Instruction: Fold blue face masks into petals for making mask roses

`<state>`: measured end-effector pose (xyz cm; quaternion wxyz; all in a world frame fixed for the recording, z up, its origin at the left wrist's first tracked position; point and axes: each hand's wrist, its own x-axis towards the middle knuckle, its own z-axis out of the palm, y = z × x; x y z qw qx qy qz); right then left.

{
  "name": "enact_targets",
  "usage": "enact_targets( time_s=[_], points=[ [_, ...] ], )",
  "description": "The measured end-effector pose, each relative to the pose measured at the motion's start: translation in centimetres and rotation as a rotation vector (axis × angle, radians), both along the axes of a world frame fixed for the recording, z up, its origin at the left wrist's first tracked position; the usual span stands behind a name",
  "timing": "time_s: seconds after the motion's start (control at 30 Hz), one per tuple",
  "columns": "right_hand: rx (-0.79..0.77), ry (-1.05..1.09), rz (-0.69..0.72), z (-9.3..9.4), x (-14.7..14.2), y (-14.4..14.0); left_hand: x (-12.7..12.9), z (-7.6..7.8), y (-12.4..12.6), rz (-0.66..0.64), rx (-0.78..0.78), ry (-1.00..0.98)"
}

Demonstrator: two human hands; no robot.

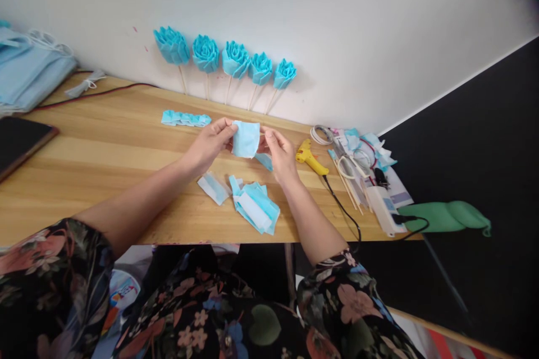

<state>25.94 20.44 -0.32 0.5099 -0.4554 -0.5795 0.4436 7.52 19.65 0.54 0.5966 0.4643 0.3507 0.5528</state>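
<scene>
My left hand (214, 143) pinches a small light blue square of mask fabric (246, 139) by its left edge, held up above the table. At the square's right edge, my right hand (278, 152) is closed, thumb against fingers; what lies in that pinch is too small to make out. Another blue scrap (264, 161) shows just below the right fingers. Nearer to me lie a pile of cut blue and white fabric pieces (256, 207) and a single pale piece (214, 188). A folded blue strip (186, 118) rests beyond my left hand.
Several blue fabric flowers (236, 60) on sticks lean on the wall. To the right are a yellow glue gun (310, 157), tape roll (321, 134), scissors (348, 168), wooden sticks (347, 186) and a power strip (384, 210). Stacked masks (31, 70) and a dark tablet (23, 143) lie left.
</scene>
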Motion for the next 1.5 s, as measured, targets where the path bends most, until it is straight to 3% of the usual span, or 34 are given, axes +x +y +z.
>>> enact_targets(
  time_s=[0.13,0.23,0.57,0.8,1.17,1.5],
  points=[
    [-0.1,-0.034,0.107,0.1,0.2,0.0,-0.1,0.1,0.2,0.052,-0.006,-0.003],
    [-0.047,-0.126,0.141,0.0,0.3,-0.1,-0.1,0.1,0.1,0.073,0.006,0.01],
    [0.156,-0.306,0.023,0.4,0.1,-0.5,0.1,-0.1,0.0,-0.051,0.029,0.116],
    [0.291,-0.537,-0.046,0.5,0.1,-0.8,0.0,-0.2,0.2,-0.031,0.058,0.207],
    [0.002,-0.089,0.143,-0.2,0.5,0.4,-0.3,-0.6,0.9,0.038,0.195,0.136],
    [0.063,-0.279,0.11,0.4,0.2,-0.3,0.0,-1.4,1.0,0.049,0.248,0.146]
  ],
)
